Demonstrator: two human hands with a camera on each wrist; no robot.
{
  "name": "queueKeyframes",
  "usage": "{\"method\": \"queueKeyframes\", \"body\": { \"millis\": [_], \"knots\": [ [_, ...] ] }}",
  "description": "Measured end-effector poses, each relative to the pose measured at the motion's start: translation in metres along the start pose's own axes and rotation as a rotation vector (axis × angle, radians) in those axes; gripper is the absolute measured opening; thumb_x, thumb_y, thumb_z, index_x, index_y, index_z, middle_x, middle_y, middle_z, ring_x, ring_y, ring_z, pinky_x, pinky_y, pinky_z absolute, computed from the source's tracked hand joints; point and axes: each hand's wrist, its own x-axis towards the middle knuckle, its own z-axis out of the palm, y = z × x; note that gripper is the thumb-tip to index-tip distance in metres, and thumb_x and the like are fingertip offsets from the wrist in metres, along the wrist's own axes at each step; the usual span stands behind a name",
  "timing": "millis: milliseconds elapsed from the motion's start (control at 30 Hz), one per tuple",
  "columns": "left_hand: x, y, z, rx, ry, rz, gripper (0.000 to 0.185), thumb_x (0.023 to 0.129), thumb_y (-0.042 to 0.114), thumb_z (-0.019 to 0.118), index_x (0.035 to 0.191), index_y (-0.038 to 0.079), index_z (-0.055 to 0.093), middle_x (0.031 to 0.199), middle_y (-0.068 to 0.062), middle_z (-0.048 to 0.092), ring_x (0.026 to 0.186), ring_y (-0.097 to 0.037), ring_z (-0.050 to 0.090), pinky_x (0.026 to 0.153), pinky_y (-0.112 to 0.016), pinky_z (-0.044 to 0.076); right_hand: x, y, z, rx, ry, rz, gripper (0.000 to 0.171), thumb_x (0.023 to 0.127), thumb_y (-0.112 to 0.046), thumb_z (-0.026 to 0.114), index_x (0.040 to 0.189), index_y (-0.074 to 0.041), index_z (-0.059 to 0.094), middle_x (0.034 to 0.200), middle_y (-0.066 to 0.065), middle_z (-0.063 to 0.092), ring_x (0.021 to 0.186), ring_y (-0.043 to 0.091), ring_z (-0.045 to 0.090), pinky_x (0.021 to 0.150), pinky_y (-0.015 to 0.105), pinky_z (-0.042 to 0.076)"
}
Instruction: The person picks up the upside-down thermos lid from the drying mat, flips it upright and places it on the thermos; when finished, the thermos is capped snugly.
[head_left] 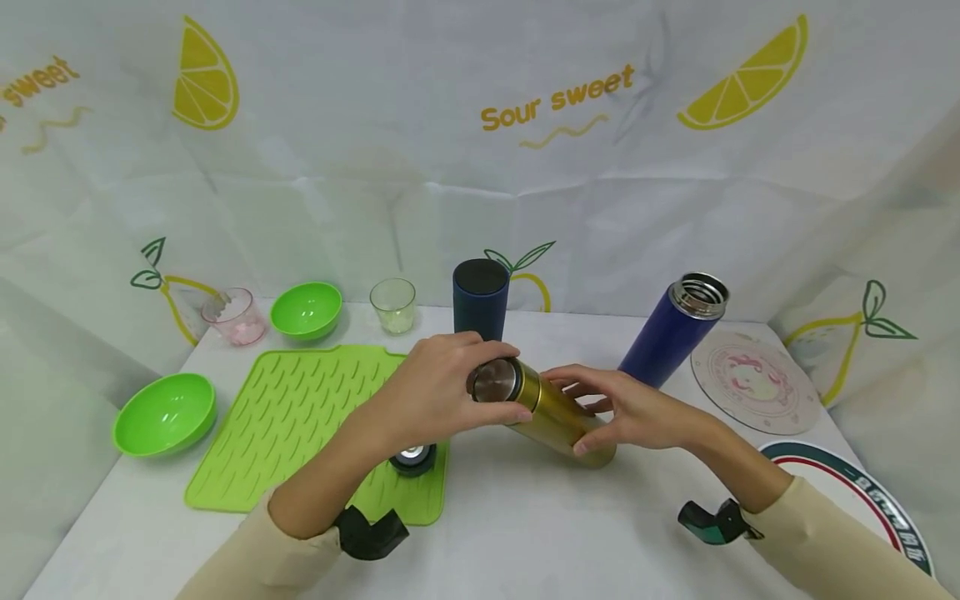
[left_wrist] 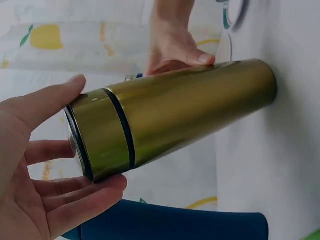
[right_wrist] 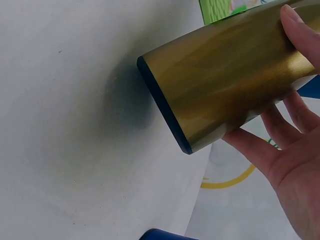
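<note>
The head view is bright and evenly lit, both wrist views dimmer. In the right one, soft shadow darkens the desk (right_wrist: 65, 165) left of centre; the flask (right_wrist: 210, 80) gleams at upper right.

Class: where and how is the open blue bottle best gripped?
Probably its cylindrical body, below the steel neck, from the person's right: a flat round mat lies there, while the gold bottle and right hand occupy its near left.

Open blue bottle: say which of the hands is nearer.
Right. The right hand is just in front of the open blue bottle; the left hand is farther left, at the upper end of the gold bottle.
</note>
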Motion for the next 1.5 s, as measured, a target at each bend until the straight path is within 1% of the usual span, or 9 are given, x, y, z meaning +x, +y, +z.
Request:
{"method": "queueKeyframes", "body": {
  "millis": [167,300,533,633,833,967,1100,1233,1500],
  "knots": [
    [0.000,-0.003,-0.004,-0.116,-0.048,0.078,0.051,0.080,0.037,0.087,0.126,0.024,0.073,0.112,0.001,0.068,0.086,-0.009,0.063,0.069,-0.015,0.051,0.000,0.001,-0.001,-0.006,-0.007,-0.014,0.081,0.085,-0.023,0.084,0.153,-0.021,0.041,0.152,0.010,0.052,0.134,0.037,0.058,0.103,0.053,0.056],
    [0.000,-0.007,-0.007,-0.254,-0.117,0.177,0.048,0.078,0.015,0.089,0.123,0.021,0.075,0.128,-0.004,0.064,0.105,-0.015,0.066,0.074,-0.012,0.056,0.000,0.002,-0.002,-0.011,-0.016,-0.014,0.080,0.085,-0.024,0.083,0.154,-0.022,0.041,0.151,0.009,0.054,0.134,0.036,0.058,0.102,0.055,0.056],
    [0.002,-0.014,-0.008,-0.314,-0.147,0.307,0.046,0.077,-0.003,0.084,0.117,0.019,0.078,0.135,-0.004,0.063,0.109,-0.014,0.066,0.083,-0.015,0.057,-0.001,0.001,-0.002,-0.030,-0.018,-0.009,0.081,0.085,-0.026,0.084,0.154,-0.023,0.041,0.150,0.007,0.055,0.135,0.035,0.057,0.102,0.055,0.056],
    [0.003,-0.015,-0.006,-0.282,-0.139,0.299,0.051,0.078,-0.004,0.082,0.123,0.020,0.075,0.139,-0.004,0.061,0.114,-0.015,0.065,0.088,-0.020,0.058,-0.002,0.000,-0.001,-0.032,-0.007,-0.009,0.081,0.086,-0.025,0.082,0.155,-0.022,0.040,0.151,0.009,0.054,0.135,0.037,0.057,0.102,0.055,0.056],
    [-0.001,-0.012,-0.005,-0.206,-0.122,0.161,0.064,0.082,0.014,0.085,0.141,0.021,0.063,0.141,-0.005,0.058,0.112,-0.016,0.066,0.077,-0.022,0.061,-0.003,0.000,0.002,-0.019,0.026,-0.001,0.080,0.087,-0.022,0.082,0.155,-0.021,0.039,0.153,0.012,0.051,0.136,0.040,0.056,0.101,0.055,0.056],
    [-0.001,-0.008,-0.002,-0.214,-0.068,0.123,0.062,0.079,0.029,0.089,0.137,0.019,0.066,0.131,-0.002,0.065,0.102,-0.012,0.066,0.072,-0.020,0.059,-0.004,0.000,0.004,-0.017,0.044,0.010,0.082,0.085,-0.022,0.084,0.154,-0.020,0.040,0.153,0.012,0.051,0.136,0.040,0.056,0.102,0.057,0.056],
    [0.000,-0.007,0.001,-0.240,-0.046,0.107,0.056,0.078,0.026,0.090,0.130,0.017,0.071,0.125,-0.002,0.067,0.098,-0.011,0.066,0.070,-0.014,0.057,-0.003,0.001,0.005,-0.052,0.060,0.008,0.086,0.081,-0.024,0.087,0.153,-0.021,0.041,0.150,0.010,0.054,0.132,0.037,0.059,0.099,0.053,0.058],
    [0.001,-0.007,0.000,-0.278,-0.059,0.130,0.052,0.076,0.021,0.091,0.125,0.019,0.073,0.124,-0.003,0.067,0.099,-0.013,0.066,0.068,-0.013,0.056,-0.002,0.001,0.005,-0.079,0.057,-0.008,0.086,0.080,-0.025,0.089,0.152,-0.022,0.042,0.148,0.008,0.056,0.130,0.035,0.061,0.098,0.050,0.059],
    [0.003,-0.011,-0.002,-0.339,-0.127,0.268,0.047,0.076,0.009,0.089,0.121,0.017,0.076,0.133,-0.007,0.064,0.111,-0.017,0.067,0.076,-0.012,0.057,-0.003,0.001,0.005,-0.082,0.038,-0.008,0.083,0.081,-0.025,0.087,0.152,-0.026,0.043,0.148,0.005,0.057,0.134,0.036,0.058,0.098,0.051,0.059]
  ]
}}
